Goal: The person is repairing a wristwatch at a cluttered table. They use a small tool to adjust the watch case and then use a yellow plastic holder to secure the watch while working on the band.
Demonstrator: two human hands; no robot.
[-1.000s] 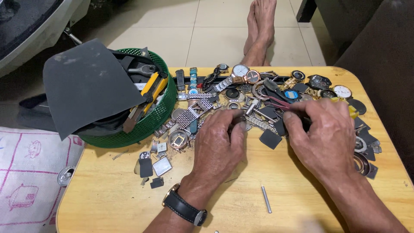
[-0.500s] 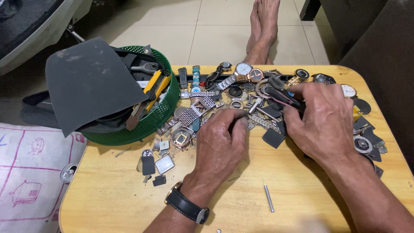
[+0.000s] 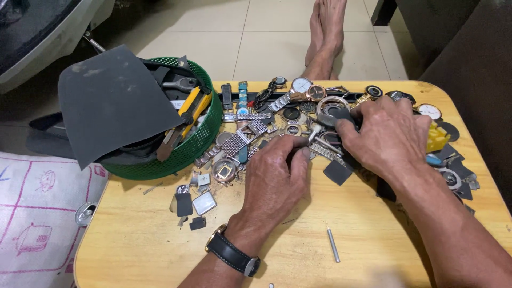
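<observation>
- Head view: your left hand (image 3: 274, 178) rests curled on the wooden table (image 3: 373, 234), fingertips pinching a metal watch bracelet (image 3: 325, 153).
- Your right hand (image 3: 389, 138) lies palm down over the pile of watch parts (image 3: 277, 114), fingers pressed together on a round watch case (image 3: 333, 109).
- Green basket (image 3: 200, 141) sits left of the pile.

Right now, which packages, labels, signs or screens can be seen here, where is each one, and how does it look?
No packages, signs or lit screens show.
Watch dials: far table edge, round, white faces in silver and gold cases.
Another dial: beyond the right hand, round, white.
Printed cloth: left of the table, white with pink line drawings.
</observation>
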